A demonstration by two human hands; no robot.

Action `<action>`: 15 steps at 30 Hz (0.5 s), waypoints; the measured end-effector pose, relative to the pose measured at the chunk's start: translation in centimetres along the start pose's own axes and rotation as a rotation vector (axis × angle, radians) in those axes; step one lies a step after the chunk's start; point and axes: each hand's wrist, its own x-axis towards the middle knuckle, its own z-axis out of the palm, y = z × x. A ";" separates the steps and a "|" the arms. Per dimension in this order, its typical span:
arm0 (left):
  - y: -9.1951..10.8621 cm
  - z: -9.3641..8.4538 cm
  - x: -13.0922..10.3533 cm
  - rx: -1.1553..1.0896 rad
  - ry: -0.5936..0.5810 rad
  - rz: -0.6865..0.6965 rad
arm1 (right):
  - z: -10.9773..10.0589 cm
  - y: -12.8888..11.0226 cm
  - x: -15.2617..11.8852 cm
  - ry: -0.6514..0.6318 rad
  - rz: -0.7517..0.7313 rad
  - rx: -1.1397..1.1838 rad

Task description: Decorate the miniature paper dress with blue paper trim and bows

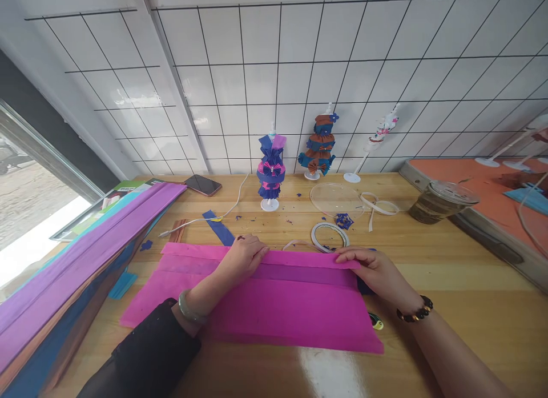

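A wide sheet of bright pink crepe paper (pixel 295 306) lies on the wooden table before me, its far edge turned over into a long flat strip. My left hand (pixel 246 256), fingers curled down, grips that folded edge near its middle. At the right end, my right hand (pixel 371 268) pinches the corner of the fold between thumb and fingers. Just beyond the paper, near my right hand, lies a roll of white double-sided tape (pixel 329 225). A yellow-green cutter (pixel 375 321) shows partly beside the sheet's right edge.
Long purple crepe sheets (pixel 141 224) are stacked at left. A phone (pixel 203 185), a white cable (pixel 231 208) and a blue strip (pixel 217 226) lie behind. Paper-dressed figures on stands (pixel 271 169) line the tiled wall. At right stand a lidded cup (pixel 443 202) and an orange-topped surface (pixel 483 206).
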 end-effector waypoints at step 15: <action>-0.1 0.2 -0.1 -0.018 0.025 -0.002 | -0.1 0.2 0.0 -0.080 -0.010 -0.040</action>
